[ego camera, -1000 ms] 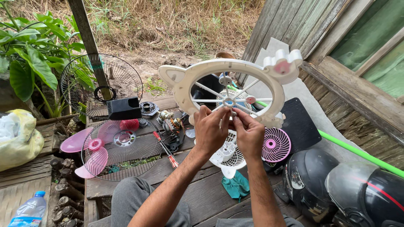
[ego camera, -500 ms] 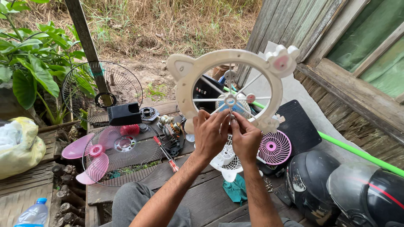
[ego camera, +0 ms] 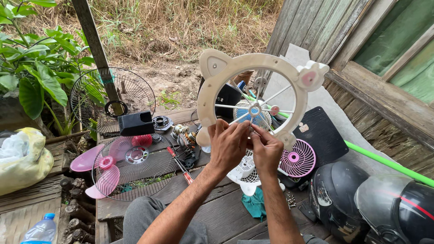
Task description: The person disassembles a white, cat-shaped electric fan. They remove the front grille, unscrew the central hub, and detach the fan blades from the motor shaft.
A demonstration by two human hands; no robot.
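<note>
Holding up a cream ring-shaped fan guard (ego camera: 212,90), left hand (ego camera: 228,144) gripping its lower rim. Right hand (ego camera: 266,151) pinching closed on a thin spoke (ego camera: 250,121) near the hub. Lying below on the bench (ego camera: 217,212): a pink grille (ego camera: 296,159).

The fan guard (ego camera: 212,90) between the hands is cream white, with 1 pink spot on its ear at 2 o'clock. At 5 o'clock lies a small pink grille (ego camera: 298,159) over a white one (ego camera: 246,171). At 8 o'clock, pink fan blades (ego camera: 101,169) sit under a black wire cage (ego camera: 135,180). A teal cloth (ego camera: 255,203) lies on the weathered brown desk (ego camera: 217,217).
</note>
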